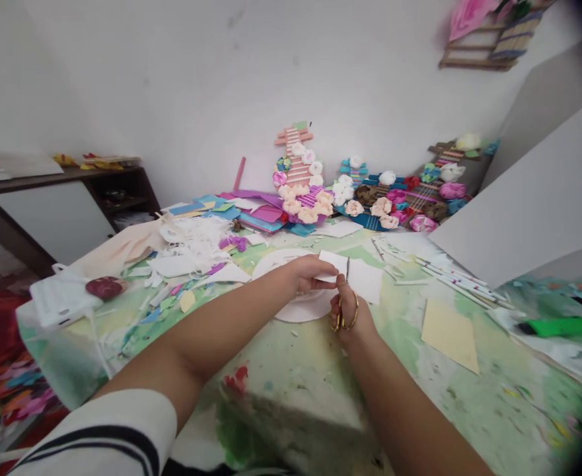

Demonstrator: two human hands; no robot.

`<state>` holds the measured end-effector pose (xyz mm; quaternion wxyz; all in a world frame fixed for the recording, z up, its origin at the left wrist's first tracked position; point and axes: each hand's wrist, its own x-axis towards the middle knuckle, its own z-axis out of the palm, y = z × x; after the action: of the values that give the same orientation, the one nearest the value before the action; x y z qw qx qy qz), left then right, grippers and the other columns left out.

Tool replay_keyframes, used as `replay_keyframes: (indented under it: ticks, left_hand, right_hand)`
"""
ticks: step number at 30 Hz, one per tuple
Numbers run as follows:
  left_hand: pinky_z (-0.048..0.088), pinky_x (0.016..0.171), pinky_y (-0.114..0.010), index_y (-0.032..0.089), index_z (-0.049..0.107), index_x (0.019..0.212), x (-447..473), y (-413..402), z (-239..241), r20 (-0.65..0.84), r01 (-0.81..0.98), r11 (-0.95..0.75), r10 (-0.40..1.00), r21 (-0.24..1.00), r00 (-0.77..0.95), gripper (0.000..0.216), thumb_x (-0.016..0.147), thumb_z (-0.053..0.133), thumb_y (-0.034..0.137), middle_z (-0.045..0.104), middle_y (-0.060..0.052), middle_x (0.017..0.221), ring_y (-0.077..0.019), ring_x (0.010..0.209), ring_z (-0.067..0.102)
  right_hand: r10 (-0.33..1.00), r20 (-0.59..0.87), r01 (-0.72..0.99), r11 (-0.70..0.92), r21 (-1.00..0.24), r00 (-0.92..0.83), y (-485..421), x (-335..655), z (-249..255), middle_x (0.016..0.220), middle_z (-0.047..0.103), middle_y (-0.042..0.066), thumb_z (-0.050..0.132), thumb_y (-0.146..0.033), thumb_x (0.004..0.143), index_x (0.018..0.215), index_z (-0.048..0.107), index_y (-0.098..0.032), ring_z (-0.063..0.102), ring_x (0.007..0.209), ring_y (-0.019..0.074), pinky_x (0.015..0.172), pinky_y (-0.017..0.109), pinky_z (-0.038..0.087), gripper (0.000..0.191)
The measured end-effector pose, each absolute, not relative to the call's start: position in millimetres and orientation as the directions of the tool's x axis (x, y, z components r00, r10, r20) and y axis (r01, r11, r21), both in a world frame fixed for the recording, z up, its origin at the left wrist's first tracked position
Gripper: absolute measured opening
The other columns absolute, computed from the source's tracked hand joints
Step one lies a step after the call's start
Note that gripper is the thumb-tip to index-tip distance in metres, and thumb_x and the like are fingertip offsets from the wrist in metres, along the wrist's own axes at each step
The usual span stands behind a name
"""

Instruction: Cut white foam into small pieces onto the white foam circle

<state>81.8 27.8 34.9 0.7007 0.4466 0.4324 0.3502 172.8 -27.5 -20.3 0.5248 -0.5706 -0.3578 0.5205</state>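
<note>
My right hand (pixel 346 313) has its fingers in the gold loops of a pair of scissors (pixel 354 320). The dark blades point away from me, up between two parts of a white sheet of paper (pixel 364 277). Pinched around the left part of that paper is my left hand (pixel 315 272), its fingers close to the blades. Both hands are above a round white plate (pixel 298 313) on the table; my left forearm and hand cover much of it. Whether the blades are closed I cannot tell.
Paper-flower instruments (pixel 300 172) lean against the wall. White shreds (pixel 191 241) and coloured paper scraps (pixel 176 301) lie to the left, near a white power bank (pixel 63 301). A cream sheet (pixel 449 334), rolled paper sticks (pixel 462 281) and a green object (pixel 561 326) lie to the right.
</note>
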Motion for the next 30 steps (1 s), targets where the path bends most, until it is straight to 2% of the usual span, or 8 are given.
replay_keyframes:
  ticks: [9, 13, 18, 21, 24, 26, 28, 30]
  left_hand:
    - [0.047, 0.057, -0.021, 0.013, 0.051, 0.055, 95, 44, 30, -0.352, 0.01, 0.377, 0.855, 0.926, 0.381, 0.014, 0.049, 0.06, 0.006, 0.054, 0.0, 0.06, -0.0123, 0.066, 0.054]
    - [0.047, 0.056, -0.021, 0.013, 0.053, 0.056, 91, 48, 30, -0.385, 0.059, 0.396, 0.832, 0.916, 0.399, 0.012, 0.049, 0.061, 0.006, 0.055, -0.001, 0.06, -0.0123, 0.063, 0.055]
    - [0.047, 0.059, -0.023, 0.013, 0.053, 0.063, 89, 45, 38, -0.388, 0.119, 0.372, 0.837, 0.92, 0.385, 0.015, 0.051, 0.06, 0.008, 0.057, -0.003, 0.064, -0.0127, 0.065, 0.056]
    - [0.047, 0.06, -0.024, 0.014, 0.052, 0.07, 85, 50, 43, -0.356, 0.17, 0.317, 0.883, 0.933, 0.307, 0.016, 0.055, 0.057, 0.01, 0.058, -0.002, 0.068, -0.0123, 0.066, 0.056]
    - [0.046, 0.056, -0.025, 0.015, 0.049, 0.075, 65, 67, 47, -0.323, 0.285, 0.277, 0.937, 0.918, 0.131, 0.015, 0.061, 0.053, 0.018, 0.056, -0.003, 0.067, -0.0138, 0.066, 0.055]
    - [0.044, 0.053, -0.027, 0.015, 0.048, 0.076, 41, 82, 51, -0.292, 0.401, 0.274, 0.956, 0.874, -0.016, 0.016, 0.062, 0.052, 0.021, 0.055, -0.003, 0.063, -0.0165, 0.065, 0.055]
    - [0.042, 0.051, -0.03, 0.013, 0.048, 0.072, 11, 95, 56, -0.252, 0.528, 0.29, 0.957, 0.798, -0.145, 0.017, 0.059, 0.055, 0.022, 0.052, -0.005, 0.056, -0.0212, 0.065, 0.054]
    - [0.04, 0.049, -0.031, 0.012, 0.049, 0.068, -18, 103, 60, -0.225, 0.623, 0.314, 0.949, 0.717, -0.22, 0.019, 0.054, 0.059, 0.02, 0.049, -0.005, 0.051, -0.0239, 0.064, 0.053]
  right_hand:
    - [0.925, -0.343, -0.359, -0.267, -0.894, 0.166, -23, 174, -15, 0.036, 0.026, -0.008, 0.038, -0.061, 0.062, 0.053, 0.031, -0.02, 0.025, 0.027, 0.0047, 0.026, 0.019, 0.019, 0.042]
    - [0.925, -0.344, -0.373, -0.266, -0.889, 0.16, -21, 176, -15, 0.038, 0.027, -0.009, 0.039, -0.062, 0.061, 0.057, 0.032, -0.02, 0.023, 0.027, 0.003, 0.026, 0.017, 0.018, 0.043]
    - [0.925, -0.344, -0.302, -0.285, -0.91, 0.163, -19, 174, -15, 0.037, 0.024, -0.009, 0.032, -0.066, 0.062, 0.051, 0.027, -0.02, 0.022, 0.028, 0.0026, 0.027, 0.017, 0.018, 0.047]
    - [0.932, -0.324, -0.194, -0.292, -0.937, 0.163, -21, 173, -10, 0.035, 0.022, -0.008, 0.022, -0.069, 0.061, 0.047, 0.027, -0.02, 0.023, 0.028, 0.0036, 0.028, 0.018, 0.02, 0.052]
    - [0.943, -0.262, -0.034, -0.261, -0.965, 0.206, -26, 183, 1, 0.035, 0.025, -0.007, 0.017, -0.071, 0.06, 0.047, 0.03, -0.02, 0.028, 0.029, 0.0059, 0.031, 0.021, 0.025, 0.054]
    - [0.945, -0.189, 0.126, -0.228, -0.965, 0.266, -26, 200, 9, 0.038, 0.033, -0.004, 0.025, -0.07, 0.059, 0.05, 0.036, -0.02, 0.035, 0.034, 0.0085, 0.036, 0.023, 0.028, 0.052]
    - [0.938, -0.072, 0.436, -0.225, -0.871, 0.34, -22, 221, 15, 0.043, 0.043, 0.001, 0.038, -0.067, 0.055, 0.05, 0.041, -0.019, 0.045, 0.044, 0.0133, 0.042, 0.025, 0.03, 0.048]
    - [0.928, -0.016, 0.583, -0.247, -0.774, 0.372, -15, 240, 19, 0.053, 0.051, 0.005, 0.049, -0.061, 0.05, 0.054, 0.045, -0.019, 0.05, 0.056, 0.0186, 0.047, 0.027, 0.031, 0.043]
